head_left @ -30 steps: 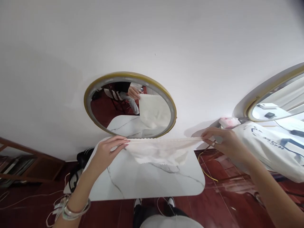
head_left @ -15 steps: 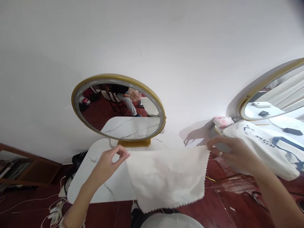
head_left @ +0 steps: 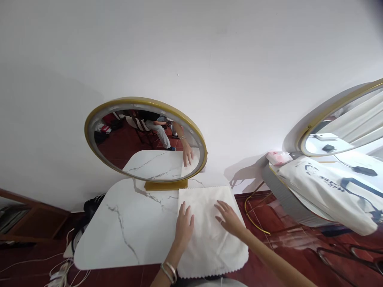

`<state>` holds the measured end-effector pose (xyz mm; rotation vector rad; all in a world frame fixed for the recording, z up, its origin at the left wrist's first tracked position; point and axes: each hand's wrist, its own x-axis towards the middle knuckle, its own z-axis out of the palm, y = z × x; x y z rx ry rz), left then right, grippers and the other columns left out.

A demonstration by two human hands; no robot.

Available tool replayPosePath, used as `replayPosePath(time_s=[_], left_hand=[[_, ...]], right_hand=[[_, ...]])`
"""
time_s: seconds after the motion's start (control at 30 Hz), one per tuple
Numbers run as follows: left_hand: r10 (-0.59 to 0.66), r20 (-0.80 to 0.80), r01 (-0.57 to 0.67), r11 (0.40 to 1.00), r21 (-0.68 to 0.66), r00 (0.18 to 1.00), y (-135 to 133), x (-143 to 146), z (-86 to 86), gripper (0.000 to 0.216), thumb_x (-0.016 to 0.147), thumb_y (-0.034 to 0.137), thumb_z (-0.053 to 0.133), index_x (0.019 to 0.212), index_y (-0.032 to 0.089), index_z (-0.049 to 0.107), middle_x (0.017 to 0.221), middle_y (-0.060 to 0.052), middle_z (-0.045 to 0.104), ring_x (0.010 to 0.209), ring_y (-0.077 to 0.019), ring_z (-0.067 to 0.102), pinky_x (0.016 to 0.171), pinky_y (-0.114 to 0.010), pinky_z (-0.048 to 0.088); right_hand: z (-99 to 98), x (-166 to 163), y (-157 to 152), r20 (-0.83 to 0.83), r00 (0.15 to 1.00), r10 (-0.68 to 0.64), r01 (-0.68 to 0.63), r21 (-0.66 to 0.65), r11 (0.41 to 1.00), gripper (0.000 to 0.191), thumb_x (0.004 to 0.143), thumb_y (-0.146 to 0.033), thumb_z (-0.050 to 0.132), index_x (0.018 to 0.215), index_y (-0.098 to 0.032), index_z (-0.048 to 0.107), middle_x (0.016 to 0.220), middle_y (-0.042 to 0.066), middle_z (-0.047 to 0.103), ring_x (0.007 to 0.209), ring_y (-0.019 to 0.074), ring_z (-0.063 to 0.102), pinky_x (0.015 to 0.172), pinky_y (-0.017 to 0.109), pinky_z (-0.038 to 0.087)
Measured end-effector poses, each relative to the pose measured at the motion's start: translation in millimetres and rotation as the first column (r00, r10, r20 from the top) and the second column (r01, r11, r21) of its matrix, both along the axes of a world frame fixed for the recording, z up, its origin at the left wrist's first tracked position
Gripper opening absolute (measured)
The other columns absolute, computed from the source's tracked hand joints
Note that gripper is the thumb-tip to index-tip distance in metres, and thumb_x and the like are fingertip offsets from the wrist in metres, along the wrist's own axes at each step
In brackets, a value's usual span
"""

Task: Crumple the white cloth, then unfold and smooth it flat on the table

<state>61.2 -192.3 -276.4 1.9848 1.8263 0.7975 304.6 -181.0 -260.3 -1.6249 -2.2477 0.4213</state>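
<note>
A white cloth [head_left: 206,243] with zigzag-cut edges lies spread over the right side of the white marbled table [head_left: 125,231]. Its near edge hangs past the table's front, and small wrinkles cross its middle. My left hand [head_left: 184,227] rests on the cloth's left part, fingers stretched forward, two bracelets on the wrist. On the right part, my right hand [head_left: 229,217] lies with fingers spread. Behind the cloth stands a round gold-rimmed mirror [head_left: 146,139] on a gold base [head_left: 166,185]; it reflects one hand and a seated person.
At right, another table [head_left: 287,199] carries a white printed bag [head_left: 326,191], a pink-white packet [head_left: 279,157] and a second mirror [head_left: 344,119]. White cables [head_left: 62,275] lie on the red floor at lower left, near a wooden shelf [head_left: 36,219]. A white wall rises behind.
The cloth has come down from between my two hands onto the table. Both hands have let go of its corners, moved closer together and now lie flat on it.
</note>
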Motion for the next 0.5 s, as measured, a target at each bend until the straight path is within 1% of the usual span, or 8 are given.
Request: replayPosePath(time_s=[0.03,0.1,0.17,0.2,0.27,0.33,0.4,0.5], left_hand=[[0.015,-0.008,-0.015,1.0,-0.011,1.0,0.6,3.3,-5.9,0.036,0.09,0.028,0.04,0.121,0.02,0.056,0.146,-0.011,0.041,0.138,-0.0276,0.035,0.109,-0.047,0.037],[0.121,-0.021,-0.122,0.992,-0.044,0.992,14.0,5.9,-8.2,0.035,0.09,0.026,0.039,0.116,0.019,0.061,0.145,-0.012,0.042,0.138,-0.0299,0.033,0.109,-0.048,0.035],[0.242,-0.031,-0.244,0.966,-0.086,0.97,37.2,3.0,-3.5,0.033,0.09,0.024,0.039,0.108,0.019,0.065,0.137,-0.014,0.049,0.132,-0.0324,0.041,0.103,-0.05,0.039],[0.277,-0.033,-0.278,0.955,-0.103,0.96,49.3,0.0,-0.9,0.03,0.088,0.023,0.041,0.104,0.019,0.067,0.13,-0.014,0.054,0.125,-0.0331,0.047,0.099,-0.051,0.042],[0.285,-0.03,-0.286,0.951,-0.12,0.958,69.0,-7.4,2.4,0.023,0.083,0.02,0.048,0.093,0.019,0.069,0.114,-0.013,0.062,0.112,-0.0327,0.056,0.09,-0.05,0.047],[0.266,-0.019,-0.266,0.957,-0.117,0.964,79.3,-14.1,2.3,0.021,0.078,0.014,0.05,0.087,0.019,0.068,0.103,-0.01,0.066,0.102,-0.0295,0.061,0.087,-0.046,0.049],[0.237,0.002,-0.236,0.968,-0.088,0.971,80.9,-17.8,0.3,0.027,0.078,0.009,0.046,0.092,0.019,0.067,0.104,-0.009,0.065,0.1,-0.0258,0.062,0.089,-0.043,0.049],[0.193,0.033,-0.192,0.981,-0.03,0.981,75.6,-14.9,-4.2,0.037,0.087,0.012,0.035,0.113,0.019,0.061,0.122,-0.01,0.058,0.109,-0.0222,0.06,0.096,-0.039,0.048]], right_hand=[[-9.8,-7.1,-6.6,0.007,1.0,0.006,-0.006,-0.002,1.0,0.043,0.085,-0.026,0.051,0.128,-0.022,0.055,0.14,0.009,0.05,0.13,0.0262,0.045,0.107,0.043,0.04],[-25.3,-17.3,-7.3,0.024,1.0,-0.013,0.013,-0.003,1.0,0.045,0.09,-0.028,0.044,0.134,-0.019,0.05,0.144,0.01,0.045,0.135,0.026,0.039,0.11,0.043,0.037],[-35.6,-22.0,5.3,0.042,0.998,-0.053,0.053,-0.003,0.999,0.045,0.092,-0.026,0.037,0.135,-0.016,0.048,0.146,0.012,0.043,0.137,0.0267,0.037,0.111,0.043,0.036],[-39.1,-22.7,14.3,0.05,0.996,-0.075,0.075,-0.003,0.997,0.046,0.092,-0.024,0.035,0.136,-0.014,0.047,0.146,0.014,0.042,0.137,0.0272,0.036,0.111,0.044,0.035],[-44.3,-22.6,31.3,0.066,0.991,-0.113,0.114,-0.003,0.994,0.048,0.091,-0.019,0.033,0.137,-0.012,0.045,0.147,0.015,0.04,0.138,0.028,0.034,0.111,0.045,0.034],[-48.4,-22.3,41.2,0.082,0.987,-0.135,0.136,-0.004,0.991,0.05,0.09,-0.02,0.035,0.138,-0.01,0.044,0.147,0.016,0.04,0.139,0.029,0.033,0.112,0.047,0.032],[-52.6,-23.1,42.3,0.095,0.986,-0.137,0.138,-0.003,0.99,0.052,0.09,-0.025,0.038,0.139,-0.01,0.043,0.148,0.016,0.039,0.14,0.0296,0.031,0.113,0.048,0.03],[-59.3,-25.9,37.3,0.104,0.985,-0.139,0.138,0.017,0.99,0.055,0.093,-0.031,0.037,0.144,-0.01,0.038,0.152,0.014,0.031,0.143,0.028,0.024,0.115,0.048,0.024]])
